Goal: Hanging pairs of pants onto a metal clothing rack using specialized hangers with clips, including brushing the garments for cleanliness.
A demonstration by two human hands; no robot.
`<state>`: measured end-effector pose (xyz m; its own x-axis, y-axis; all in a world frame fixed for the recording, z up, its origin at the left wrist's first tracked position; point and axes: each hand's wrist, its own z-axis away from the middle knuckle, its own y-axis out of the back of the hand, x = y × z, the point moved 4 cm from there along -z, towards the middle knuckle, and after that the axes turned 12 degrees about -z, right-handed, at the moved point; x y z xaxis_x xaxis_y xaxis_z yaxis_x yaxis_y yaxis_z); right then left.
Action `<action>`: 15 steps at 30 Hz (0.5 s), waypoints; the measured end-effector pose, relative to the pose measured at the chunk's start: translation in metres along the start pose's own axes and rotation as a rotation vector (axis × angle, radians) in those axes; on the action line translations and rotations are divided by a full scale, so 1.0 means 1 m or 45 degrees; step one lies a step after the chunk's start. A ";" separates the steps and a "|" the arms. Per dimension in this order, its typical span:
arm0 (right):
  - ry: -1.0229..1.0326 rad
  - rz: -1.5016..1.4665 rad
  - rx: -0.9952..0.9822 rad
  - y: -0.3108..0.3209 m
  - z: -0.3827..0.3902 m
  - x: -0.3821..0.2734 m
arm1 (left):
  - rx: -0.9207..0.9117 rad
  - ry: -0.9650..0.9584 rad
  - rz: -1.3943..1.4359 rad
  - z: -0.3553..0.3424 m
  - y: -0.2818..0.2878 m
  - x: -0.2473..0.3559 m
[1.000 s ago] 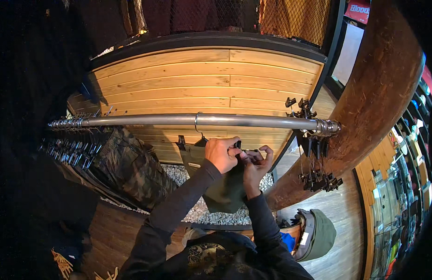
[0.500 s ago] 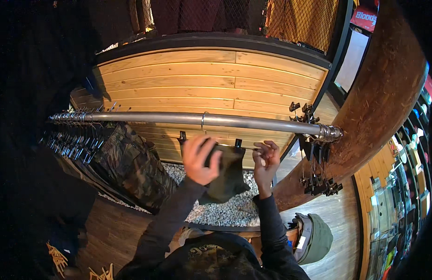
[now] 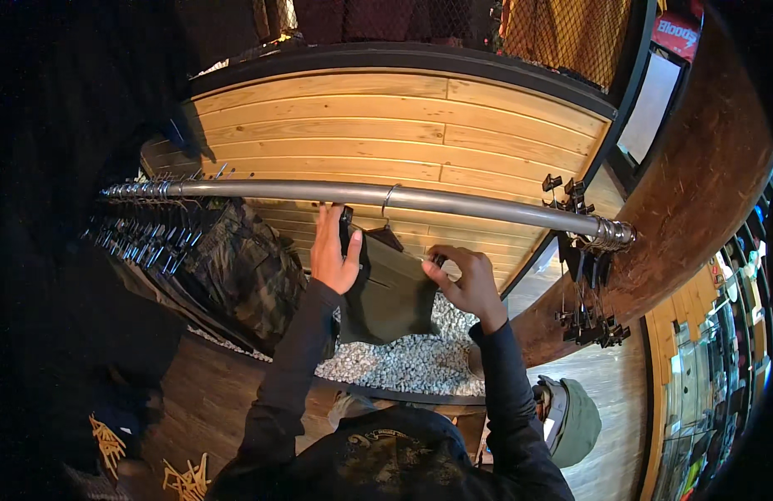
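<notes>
An olive-green garment [image 3: 390,302], shorts or trousers by its look, hangs below the rail from a clip hanger [image 3: 388,219] whose hook sits over the bar. My left hand [image 3: 334,255] is at the garment's upper left corner, fingers stretched upward and thumb apart, beside the black left clip [image 3: 346,215]. On the opposite corner, my right hand [image 3: 470,285] pinches the black right clip [image 3: 439,260] between thumb and fingers. The garment's waist edge slopes down toward the right.
Camouflage shorts [image 3: 248,271] and other clothes crowd the left of the metal rail [image 3: 319,192]. Bare clip hangers [image 3: 582,267] bunch at its right end, against a thick brown post [image 3: 687,184]. White pebbles [image 3: 403,363] lie below; a green hat [image 3: 578,422] is at lower right.
My left hand has risen to the left clip, and my right hand has closed on the right clip. The garment now shows more fully between them. The view has shifted slightly.
</notes>
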<state>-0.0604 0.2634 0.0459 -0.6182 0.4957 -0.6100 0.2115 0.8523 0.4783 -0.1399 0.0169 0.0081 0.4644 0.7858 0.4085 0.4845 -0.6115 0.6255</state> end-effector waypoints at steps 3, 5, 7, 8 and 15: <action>-0.260 0.025 -0.419 -0.010 -0.008 -0.006 | -0.127 0.044 -0.016 -0.002 -0.014 -0.009; -0.264 -0.331 -0.324 -0.024 -0.004 -0.003 | -0.053 0.016 0.130 -0.008 -0.020 -0.004; -0.263 -0.670 -0.211 -0.028 0.001 -0.001 | -0.064 -0.013 0.192 -0.014 -0.021 0.005; -0.342 -0.820 -0.172 -0.030 0.005 -0.003 | -0.093 0.005 0.227 -0.014 -0.020 0.006; -0.068 -0.349 -0.393 -0.013 0.001 -0.013 | -0.125 -0.073 -0.037 -0.010 -0.016 0.006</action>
<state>-0.0546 0.2462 0.0469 -0.5784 0.2720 -0.7690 -0.1974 0.8681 0.4555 -0.1521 0.0324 0.0067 0.4945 0.7946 0.3522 0.4245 -0.5744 0.6999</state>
